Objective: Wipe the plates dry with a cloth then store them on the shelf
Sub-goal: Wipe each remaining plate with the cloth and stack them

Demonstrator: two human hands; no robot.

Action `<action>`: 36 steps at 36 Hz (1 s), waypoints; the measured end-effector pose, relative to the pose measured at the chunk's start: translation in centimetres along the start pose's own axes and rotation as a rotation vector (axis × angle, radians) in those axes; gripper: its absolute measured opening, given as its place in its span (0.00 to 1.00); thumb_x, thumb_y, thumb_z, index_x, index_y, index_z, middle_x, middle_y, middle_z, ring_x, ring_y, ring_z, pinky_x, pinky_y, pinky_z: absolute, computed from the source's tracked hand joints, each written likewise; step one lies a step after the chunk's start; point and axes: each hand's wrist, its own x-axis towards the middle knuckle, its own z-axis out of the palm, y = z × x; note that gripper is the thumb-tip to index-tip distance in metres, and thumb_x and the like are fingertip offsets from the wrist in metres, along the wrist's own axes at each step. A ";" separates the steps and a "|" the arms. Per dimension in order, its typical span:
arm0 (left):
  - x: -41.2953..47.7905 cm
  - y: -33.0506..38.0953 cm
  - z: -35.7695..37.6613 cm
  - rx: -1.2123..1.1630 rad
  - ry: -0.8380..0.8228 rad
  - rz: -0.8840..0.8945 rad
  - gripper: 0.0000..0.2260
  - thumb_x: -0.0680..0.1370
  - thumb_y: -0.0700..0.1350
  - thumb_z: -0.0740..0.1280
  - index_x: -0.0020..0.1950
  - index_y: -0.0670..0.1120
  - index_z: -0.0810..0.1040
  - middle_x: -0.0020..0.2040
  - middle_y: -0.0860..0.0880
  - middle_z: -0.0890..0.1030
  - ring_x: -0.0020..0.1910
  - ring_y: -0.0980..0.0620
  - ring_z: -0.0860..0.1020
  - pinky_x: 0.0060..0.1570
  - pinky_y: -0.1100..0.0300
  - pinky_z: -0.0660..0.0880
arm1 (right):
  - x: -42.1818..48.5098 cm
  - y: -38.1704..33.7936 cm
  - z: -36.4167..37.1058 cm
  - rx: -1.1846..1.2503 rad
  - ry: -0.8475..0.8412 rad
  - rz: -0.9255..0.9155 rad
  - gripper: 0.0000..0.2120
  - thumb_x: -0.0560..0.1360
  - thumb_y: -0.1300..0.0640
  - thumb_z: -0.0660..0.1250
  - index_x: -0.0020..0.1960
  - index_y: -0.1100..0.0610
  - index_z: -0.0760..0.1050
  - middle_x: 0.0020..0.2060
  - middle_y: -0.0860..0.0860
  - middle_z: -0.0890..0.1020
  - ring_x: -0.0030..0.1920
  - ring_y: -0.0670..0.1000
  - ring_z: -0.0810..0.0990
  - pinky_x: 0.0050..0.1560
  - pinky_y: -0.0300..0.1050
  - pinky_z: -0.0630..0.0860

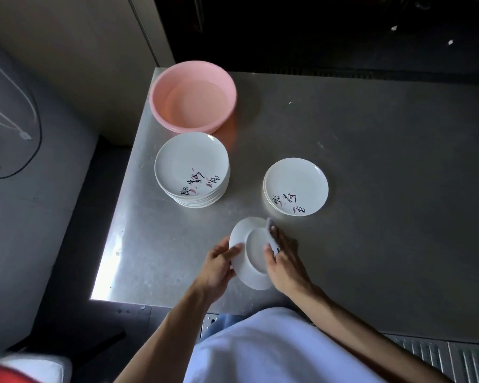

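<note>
Two hands work one white round plate [250, 255], underside up, over the grey metal desk's [385, 161] near edge.
Head view: the left hand [219, 268] grips its left rim, fingers [234, 248] curled to tilt the base toward the right hand [284, 261], which pinches a small white cloth [271, 240] against it. A tall stack of matching plates [191, 167] waits near the left edge below a pink plastic basin [192, 96]; a shorter pile [296, 186], probably already dried, sits mid-desk.

Brushed metal table [371, 161], glossy white plates [191, 161], pink plastic basin [193, 96].
</note>
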 end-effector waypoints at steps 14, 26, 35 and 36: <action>-0.5 -2.4 4.7 1.071 0.053 0.877 0.17 0.77 0.54 0.67 0.65 0.51 0.82 0.59 0.55 0.81 0.54 0.54 0.82 0.47 0.57 0.81 | 0.1 -5.6 -5.1 0.720 0.316 0.312 0.16 0.79 0.50 0.66 0.64 0.55 0.76 0.53 0.52 0.85 0.52 0.51 0.84 0.54 0.41 0.79; 1.9 -1.3 1.4 0.587 0.266 0.294 0.34 0.79 0.67 0.58 0.79 0.49 0.69 0.73 0.46 0.76 0.71 0.49 0.74 0.74 0.47 0.69 | 0.6 0.0 -6.2 0.887 0.316 0.447 0.08 0.79 0.50 0.68 0.50 0.52 0.83 0.43 0.46 0.86 0.43 0.46 0.83 0.40 0.40 0.77; 0.6 -0.7 0.1 0.200 0.155 0.096 0.15 0.88 0.49 0.57 0.71 0.51 0.78 0.60 0.43 0.83 0.58 0.45 0.82 0.49 0.46 0.83 | 0.0 -1.2 -7.5 0.833 0.579 0.407 0.09 0.83 0.51 0.62 0.51 0.54 0.79 0.40 0.37 0.79 0.49 0.46 0.80 0.53 0.37 0.72; 0.4 -0.6 0.1 0.201 0.157 0.094 0.15 0.88 0.49 0.57 0.71 0.52 0.77 0.62 0.43 0.82 0.58 0.45 0.82 0.49 0.45 0.83 | -0.1 -1.4 -7.4 0.798 0.594 0.329 0.10 0.84 0.52 0.61 0.53 0.55 0.80 0.43 0.38 0.81 0.51 0.46 0.81 0.53 0.35 0.72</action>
